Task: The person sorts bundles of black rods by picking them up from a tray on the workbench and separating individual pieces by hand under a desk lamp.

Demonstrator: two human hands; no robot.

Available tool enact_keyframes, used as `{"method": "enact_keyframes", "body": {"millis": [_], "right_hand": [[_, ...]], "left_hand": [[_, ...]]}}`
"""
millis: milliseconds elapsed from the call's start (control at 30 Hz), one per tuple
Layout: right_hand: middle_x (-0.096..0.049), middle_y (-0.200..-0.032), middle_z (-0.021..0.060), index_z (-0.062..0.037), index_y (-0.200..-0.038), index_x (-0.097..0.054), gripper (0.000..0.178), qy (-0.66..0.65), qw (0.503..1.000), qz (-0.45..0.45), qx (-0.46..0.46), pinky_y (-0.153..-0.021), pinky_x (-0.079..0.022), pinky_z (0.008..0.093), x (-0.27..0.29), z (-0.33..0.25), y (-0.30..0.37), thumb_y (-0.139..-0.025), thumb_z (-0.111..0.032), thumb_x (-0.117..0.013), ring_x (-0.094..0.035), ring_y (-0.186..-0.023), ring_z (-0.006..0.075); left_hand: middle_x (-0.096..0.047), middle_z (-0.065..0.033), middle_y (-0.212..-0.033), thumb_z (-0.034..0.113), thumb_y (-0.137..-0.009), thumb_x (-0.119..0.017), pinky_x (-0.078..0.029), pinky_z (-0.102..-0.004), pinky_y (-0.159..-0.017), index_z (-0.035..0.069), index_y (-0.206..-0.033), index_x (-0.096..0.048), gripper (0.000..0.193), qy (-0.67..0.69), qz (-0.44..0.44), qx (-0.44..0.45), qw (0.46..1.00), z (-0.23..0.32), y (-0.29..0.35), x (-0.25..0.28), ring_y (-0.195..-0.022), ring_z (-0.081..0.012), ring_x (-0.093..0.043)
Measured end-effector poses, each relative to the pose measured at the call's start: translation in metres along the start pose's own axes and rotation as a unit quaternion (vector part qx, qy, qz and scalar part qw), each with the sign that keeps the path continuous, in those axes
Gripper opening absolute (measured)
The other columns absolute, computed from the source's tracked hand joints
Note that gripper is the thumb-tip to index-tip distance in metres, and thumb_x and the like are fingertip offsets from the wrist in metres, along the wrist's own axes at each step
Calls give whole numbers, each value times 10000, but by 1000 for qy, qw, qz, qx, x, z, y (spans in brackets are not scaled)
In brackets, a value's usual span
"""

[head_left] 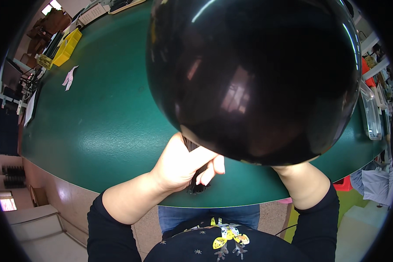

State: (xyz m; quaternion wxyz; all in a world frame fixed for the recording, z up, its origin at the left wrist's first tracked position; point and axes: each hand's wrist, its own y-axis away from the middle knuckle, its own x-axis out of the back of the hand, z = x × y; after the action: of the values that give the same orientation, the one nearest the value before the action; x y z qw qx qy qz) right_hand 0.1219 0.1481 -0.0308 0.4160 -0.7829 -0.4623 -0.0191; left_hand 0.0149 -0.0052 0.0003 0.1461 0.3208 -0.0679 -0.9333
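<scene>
A large, glossy black balloon point(257, 78) fills the upper middle and right of the head view, above the green table. Close to its lower left side, my left hand point(183, 163) is closed around its gathered, pleated dark neck. A crumpled black end point(198, 187) hangs below those fingers. My right forearm point(308, 183) reaches up behind the balloon's lower edge. Only the wrist shows there, so the balloon hides my right hand and its fingers.
A green table point(105, 105) spreads beneath. At its far left lie a pink-white scrap point(70, 78), a yellow bin point(67, 47) and tangled cables point(29, 81). Along the right edge stands a clear plastic tray point(371, 115). Below it is a red stool point(343, 184).
</scene>
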Motion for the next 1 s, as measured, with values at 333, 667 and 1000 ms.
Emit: {"method": "enact_keyframes", "body": {"millis": [333, 667, 1000], "right_hand": [[-524, -930, 102, 46, -995, -464, 321, -431, 891, -36, -139, -743, -412, 258, -6, -8, -17, -680, 28, -525, -506, -860, 158], [-555, -778, 88, 48, -847, -509, 193, -410, 887, 1, -212, -602, -428, 224, 1, -26, -24, -658, 39, -546, -537, -676, 127], [-545, -758, 103, 29, -757, -512, 156, -11, 986, -92, 137, -625, -425, 258, 10, 4, -12, -630, 5, -600, -538, -653, 171]], "left_hand": [[-545, -124, -590, 61, -801, -430, -385, -189, -359, -57, -686, -531, 193, 120, -33, 58, 991, -2, 0, -2, -380, -113, -474], [-548, -117, -591, 41, -788, -444, -441, -210, -399, -60, -673, -525, 173, -43, -16, -40, 998, -1, 0, -1, -446, -148, -540], [-554, -106, -585, -22, -746, -449, -436, -201, -409, -57, -664, -532, 121, -84, 54, -53, 994, -1, 1, -7, -439, -127, -534]]}}
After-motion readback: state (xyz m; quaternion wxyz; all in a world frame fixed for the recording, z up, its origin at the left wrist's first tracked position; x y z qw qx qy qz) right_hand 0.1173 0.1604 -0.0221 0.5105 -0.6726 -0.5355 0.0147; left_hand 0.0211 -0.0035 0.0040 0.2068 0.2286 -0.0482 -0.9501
